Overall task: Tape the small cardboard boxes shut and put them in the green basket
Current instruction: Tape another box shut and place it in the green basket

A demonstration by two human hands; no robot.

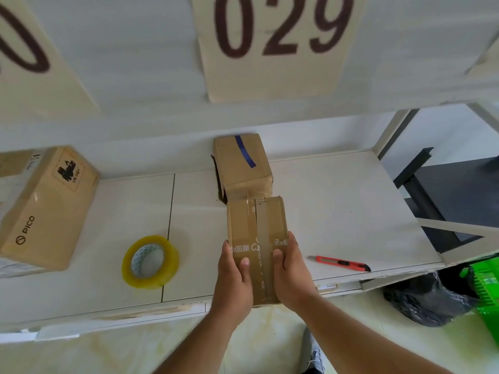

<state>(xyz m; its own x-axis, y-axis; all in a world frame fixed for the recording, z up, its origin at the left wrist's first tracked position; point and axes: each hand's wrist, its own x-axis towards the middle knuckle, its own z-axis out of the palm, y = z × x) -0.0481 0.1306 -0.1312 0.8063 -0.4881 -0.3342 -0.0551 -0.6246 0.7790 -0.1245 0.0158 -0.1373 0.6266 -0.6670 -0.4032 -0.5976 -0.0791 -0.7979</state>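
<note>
Both hands on one small cardboard box at the near edge of the white table. Left hand wraps its left side, thumb flat on top; right hand wraps the right side, thumb on the top face. Fingers closed around the box, firm two-sided hold. A clear tape strip runs lengthwise down the top seam. White print on the box top, Chinese characters plus a QR-like mark, not readable.

Second small box just behind it, touching or nearly so, blue tape stripe across the top, left end flap open.

Left: large carton printed "PICO", with a hazard label reading "UN 3481". Tape roll, yellowish clear, stands tilted on the table between the carton and the held box. Red utility knife lies flat right of the right hand, near the front edge.

Wall card above reads "029"; another card at left shows only a partial "0".

Green basket is low at the far right, below table level, beside a black plastic bag. Table surface right of the boxes is open apart from the knife; the table's right edge meets a metal frame.
</note>
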